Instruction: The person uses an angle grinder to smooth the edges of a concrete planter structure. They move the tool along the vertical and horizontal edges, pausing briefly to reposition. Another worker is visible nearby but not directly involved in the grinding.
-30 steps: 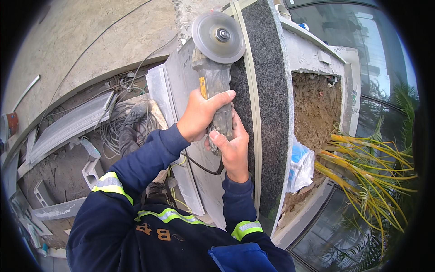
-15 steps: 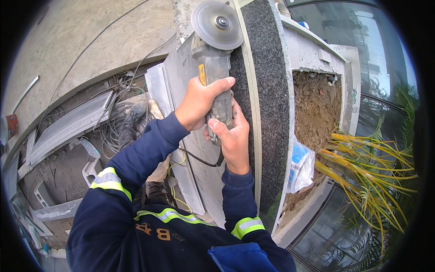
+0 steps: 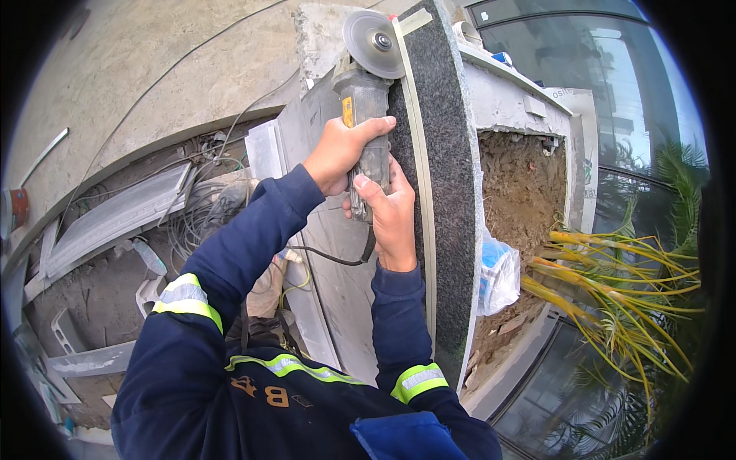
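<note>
Two-handed hold on a corded angle grinder (image 3: 365, 95), upper centre of the frame. The left hand (image 3: 337, 153) has its grip closed around the tool's body, thumb laid across; the right hand (image 3: 392, 218) has its grip closed around the rear end. The edge of the cutting disc (image 3: 366, 47) overlaps the pale strip (image 3: 421, 165) along the speckled dark granite slab (image 3: 448, 176); whether they touch cannot be told. Good handling would call for both wrists firm, the disc's plane held steady, light pressure, and the power cord (image 3: 337, 259), curving leftward at frame centre, well clear.
</note>
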Tool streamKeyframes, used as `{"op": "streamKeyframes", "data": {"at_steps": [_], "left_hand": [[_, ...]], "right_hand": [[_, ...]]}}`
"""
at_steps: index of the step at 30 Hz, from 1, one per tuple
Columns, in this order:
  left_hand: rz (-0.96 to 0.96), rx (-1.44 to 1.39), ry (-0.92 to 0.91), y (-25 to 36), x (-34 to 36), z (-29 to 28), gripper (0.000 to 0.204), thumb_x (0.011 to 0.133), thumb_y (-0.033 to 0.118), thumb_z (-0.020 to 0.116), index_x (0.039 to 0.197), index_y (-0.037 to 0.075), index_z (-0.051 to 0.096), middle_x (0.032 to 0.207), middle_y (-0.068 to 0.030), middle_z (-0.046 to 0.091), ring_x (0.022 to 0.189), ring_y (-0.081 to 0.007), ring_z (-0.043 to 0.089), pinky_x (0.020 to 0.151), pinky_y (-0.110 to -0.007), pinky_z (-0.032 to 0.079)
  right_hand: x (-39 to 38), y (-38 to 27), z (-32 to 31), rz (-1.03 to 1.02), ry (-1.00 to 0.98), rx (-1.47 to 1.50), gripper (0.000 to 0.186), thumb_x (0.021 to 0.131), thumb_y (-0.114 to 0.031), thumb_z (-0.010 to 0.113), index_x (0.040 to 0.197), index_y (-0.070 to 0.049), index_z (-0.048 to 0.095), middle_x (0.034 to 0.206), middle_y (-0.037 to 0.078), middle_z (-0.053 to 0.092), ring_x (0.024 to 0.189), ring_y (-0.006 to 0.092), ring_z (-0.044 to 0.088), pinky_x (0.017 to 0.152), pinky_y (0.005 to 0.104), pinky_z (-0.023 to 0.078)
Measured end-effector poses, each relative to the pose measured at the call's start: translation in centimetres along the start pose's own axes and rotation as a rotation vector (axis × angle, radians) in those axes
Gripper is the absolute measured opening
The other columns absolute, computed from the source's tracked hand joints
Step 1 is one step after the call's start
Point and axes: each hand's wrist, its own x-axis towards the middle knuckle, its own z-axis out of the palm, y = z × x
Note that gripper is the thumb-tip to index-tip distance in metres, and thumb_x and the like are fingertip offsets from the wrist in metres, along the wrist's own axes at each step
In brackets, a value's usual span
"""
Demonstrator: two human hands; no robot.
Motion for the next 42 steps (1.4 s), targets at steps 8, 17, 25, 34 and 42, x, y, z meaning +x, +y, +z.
{"op": "streamKeyframes", "data": {"at_steps": [8,17,25,34,42], "left_hand": [[0.008,-0.015,-0.009,-1.6,-1.4,-0.5,0.032,0.090,0.029,0.081,0.103,0.002,0.068,0.088,-0.0072,0.069,0.069,-0.0158,0.066,0.062,-0.035,0.054],[0.033,-0.024,0.018,-3.6,-4.3,-0.1,0.030,0.090,0.027,0.080,0.099,0.001,0.068,0.086,-0.0057,0.068,0.069,-0.0135,0.064,0.062,-0.034,0.052],[-0.017,0.046,0.005,-4.4,-6.1,0.2,0.027,0.095,0.023,0.075,0.107,0.001,0.067,0.089,-0.0065,0.070,0.075,-0.0138,0.068,0.067,-0.031,0.055],[0.027,0.037,0.031,-4.5,-5.3,0.3,0.029,0.093,0.027,0.077,0.103,0.002,0.068,0.088,-0.0061,0.070,0.073,-0.0139,0.066,0.066,-0.032,0.055],[0.019,0.031,0.027,-2.9,-3.8,0.5,0.027,0.096,0.028,0.076,0.103,0.003,0.068,0.089,-0.0065,0.071,0.073,-0.0144,0.068,0.065,-0.031,0.055]], "right_hand": [[-1.8,1.1,-0.1,-0.010,0.003,-0.011,0.059,0.093,-0.013,0.074,0.144,0.003,0.049,0.095,0.006,0.066,0.070,0.0125,0.066,0.060,0.0271,0.055],[-5.1,1.4,-0.6,0.021,0.002,-0.026,0.065,0.092,-0.012,0.074,0.148,0.005,0.046,0.105,0.009,0.067,0.074,0.0130,0.067,0.062,0.0269,0.055],[-6.9,1.9,-1.4,0.016,0.000,-0.035,0.070,0.092,-0.010,0.072,0.152,0.007,0.040,0.110,0.011,0.067,0.075,0.0129,0.066,0.063,0.0276,0.055],[-6.1,1.8,-1.7,0.005,-0.032,-0.031,0.071,0.093,-0.010,0.072,0.153,0.007,0.040,0.108,0.010,0.067,0.075,0.0124,0.066,0.063,0.0270,0.054],[-4.0,1.2,-1.3,0.010,-0.038,-0.007,0.065,0.093,-0.014,0.074,0.148,0.005,0.044,0.107,0.009,0.065,0.075,0.0125,0.066,0.062,0.0271,0.054]]}}
